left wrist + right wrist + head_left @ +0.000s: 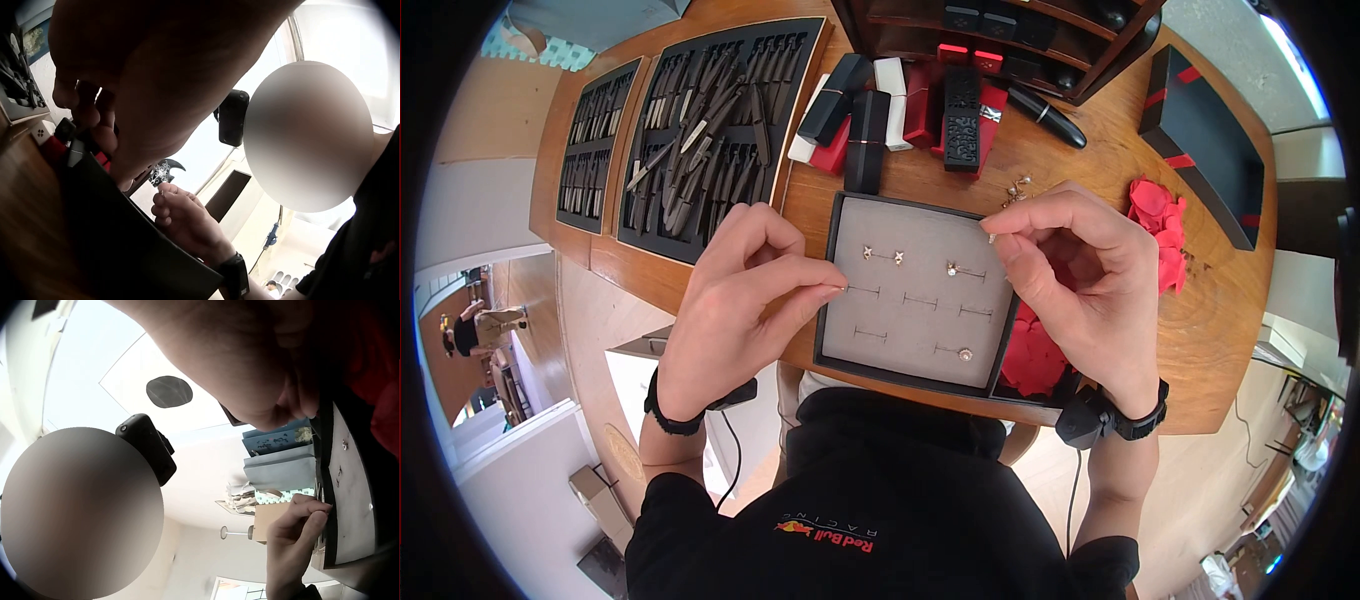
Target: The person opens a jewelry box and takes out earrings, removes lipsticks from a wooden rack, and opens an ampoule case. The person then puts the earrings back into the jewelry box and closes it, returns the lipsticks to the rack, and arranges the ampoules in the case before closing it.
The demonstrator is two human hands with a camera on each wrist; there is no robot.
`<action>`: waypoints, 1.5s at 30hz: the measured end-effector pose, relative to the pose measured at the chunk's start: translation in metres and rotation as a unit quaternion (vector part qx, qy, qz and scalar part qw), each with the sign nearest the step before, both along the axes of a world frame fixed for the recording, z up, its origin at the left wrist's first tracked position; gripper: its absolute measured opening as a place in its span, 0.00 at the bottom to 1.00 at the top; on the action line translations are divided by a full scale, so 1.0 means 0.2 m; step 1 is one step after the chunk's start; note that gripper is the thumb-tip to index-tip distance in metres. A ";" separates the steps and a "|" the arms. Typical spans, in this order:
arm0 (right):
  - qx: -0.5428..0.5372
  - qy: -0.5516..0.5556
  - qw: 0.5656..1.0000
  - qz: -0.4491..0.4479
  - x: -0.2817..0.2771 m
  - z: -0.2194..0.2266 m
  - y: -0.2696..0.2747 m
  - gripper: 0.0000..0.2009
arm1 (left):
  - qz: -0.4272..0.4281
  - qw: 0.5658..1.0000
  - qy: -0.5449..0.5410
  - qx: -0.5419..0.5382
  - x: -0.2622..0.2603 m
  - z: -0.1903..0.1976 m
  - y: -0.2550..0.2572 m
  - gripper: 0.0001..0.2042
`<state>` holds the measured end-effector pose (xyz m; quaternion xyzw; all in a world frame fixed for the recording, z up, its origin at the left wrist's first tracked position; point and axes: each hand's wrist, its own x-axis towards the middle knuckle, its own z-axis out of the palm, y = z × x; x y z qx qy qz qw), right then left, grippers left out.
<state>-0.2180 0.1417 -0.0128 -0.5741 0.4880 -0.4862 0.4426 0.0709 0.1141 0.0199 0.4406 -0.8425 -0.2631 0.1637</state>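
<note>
A square black jewellery box [821, 330] with a slotted grey pad [900, 225] lies in front of the person. On the pad sit a pair of star-shaped earrings [899, 258], a sparkling stud [951, 269] and a round stone-set piece [965, 354]. The right hand [1080, 290] pinches a tiny pale, shiny jewellery piece [992, 239] between thumb and index finger over the box's right rim. Above the left rim, the left hand [745, 305] has thumb and index fingertips together; I cannot tell whether anything tiny is between them.
Red petals [1032, 355] lie right of the pad, more petals [1157, 225] farther out. Black, red and white small boxes [868, 135] stand behind, before a dark wooden rack [1040, 45]. Trays of dark-handled knives [700, 150] are at left, a black box lid [1205, 150] at right.
</note>
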 end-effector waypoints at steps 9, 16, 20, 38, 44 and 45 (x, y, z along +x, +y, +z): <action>0.001 0.006 1.000 -0.002 0.00 0.00 0.00 0.07 | 0.047 0.997 -0.003 0.060 -0.06 0.00 0.04 0.06; 0.049 0.015 0.999 0.016 0.00 0.06 0.02 0.08 | 0.065 0.998 -0.021 0.003 -0.08 -0.03 0.06 0.07; -0.005 0.016 1.000 0.003 0.00 0.01 0.00 0.07 | 0.049 0.995 -0.068 -0.058 -0.08 0.00 0.07 0.08; -0.007 0.017 1.000 0.005 0.00 0.02 0.01 0.07 | -0.050 0.990 -0.108 -0.072 -0.09 0.06 -0.01 0.07; 0.036 0.020 0.999 0.025 -0.01 0.05 0.02 0.08 | -0.032 0.992 -0.112 -0.047 -0.11 0.08 -0.02 0.07; 0.039 0.019 0.999 0.024 0.00 0.06 0.02 0.08 | -0.019 0.992 -0.112 -0.048 -0.12 0.08 -0.02 0.07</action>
